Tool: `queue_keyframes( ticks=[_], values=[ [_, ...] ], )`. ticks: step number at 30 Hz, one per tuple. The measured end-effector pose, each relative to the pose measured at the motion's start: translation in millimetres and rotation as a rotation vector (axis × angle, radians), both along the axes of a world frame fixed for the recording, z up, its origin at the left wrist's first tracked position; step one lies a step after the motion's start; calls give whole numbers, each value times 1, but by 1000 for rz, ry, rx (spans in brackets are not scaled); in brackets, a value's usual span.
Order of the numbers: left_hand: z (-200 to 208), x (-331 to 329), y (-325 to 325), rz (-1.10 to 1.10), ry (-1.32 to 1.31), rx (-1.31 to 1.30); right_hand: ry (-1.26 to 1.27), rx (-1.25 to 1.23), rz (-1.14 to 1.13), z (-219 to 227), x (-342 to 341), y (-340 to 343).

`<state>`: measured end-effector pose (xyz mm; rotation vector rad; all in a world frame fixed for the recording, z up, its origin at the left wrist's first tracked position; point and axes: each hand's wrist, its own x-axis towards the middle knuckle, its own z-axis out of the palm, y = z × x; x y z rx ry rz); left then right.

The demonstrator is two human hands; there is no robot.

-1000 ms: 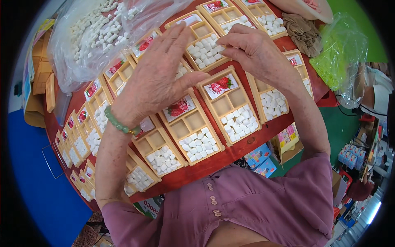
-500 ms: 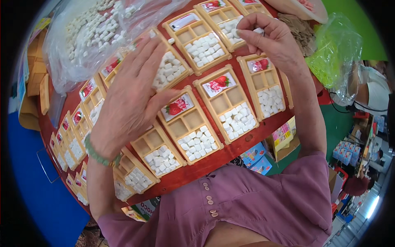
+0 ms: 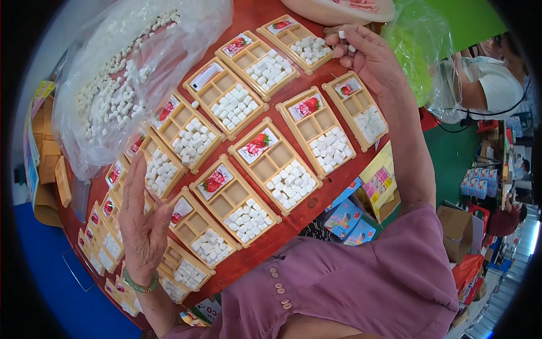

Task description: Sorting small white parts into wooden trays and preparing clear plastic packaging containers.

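My right hand [image 3: 367, 56] is raised at the far right, its fingers closed on small white marshmallows [image 3: 342, 35] that show between the fingertips. Just left of it lies a beige compartment tray [image 3: 291, 38] with a strawberry-printed sachet and a heap of marshmallows [image 3: 309, 50]. My left hand [image 3: 144, 226] hovers over the trays on the left, empty, with fingers stretched out and thumb apart. Around both hands, two curving rows of similar trays hold sachets and marshmallows. One tray [image 3: 224, 97] carries a mostly white sachet [image 3: 206, 76]. Beside it lies a loose marshmallow [image 3: 195, 104].
Upper left, a large clear plastic bag [image 3: 186, 39] holds many marshmallows. A pale bowl [image 3: 316, 12] with pink pieces stands at the far edge of the red table [image 3: 305, 217]. Near it lies green-tinted plastic [image 3: 415, 62]. Another person [image 3: 480, 82] is at far right.
My left hand has swung left and lower, uncovering trays in the middle. The view has shifted. My right hand stays raised with marshmallows in its fingers, now showing more clearly.
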<state>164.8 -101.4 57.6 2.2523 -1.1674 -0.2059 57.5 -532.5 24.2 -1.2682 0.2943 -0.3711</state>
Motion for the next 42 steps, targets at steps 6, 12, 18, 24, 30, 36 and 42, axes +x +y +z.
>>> queue_keyframes(
  ticks=[6, 12, 18, 24, 30, 36, 42],
  values=[
    [-5, 5, -30, -76, 88, -40, 19, 37, -87, 0, 7, -5],
    [-19, 17, -118, -266, -127, -45, 174, -219, 64, -11, 21, 9],
    [-53, 32, -190, -389, -323, -112, 302, -505, 157, -12, 35, 21],
    [-68, 45, -209, -373, -365, -112, 293, -592, 225, -15, 45, 32],
    [-73, 46, -211, -390, -380, -90, 284, -576, 241, -14, 45, 33],
    [-77, 47, -213, -391, -386, -100, 411, -763, 241, -13, 45, 38],
    [-82, 47, -213, -391, -397, -104, 242, -930, 199, -24, 46, 40]
  ],
)
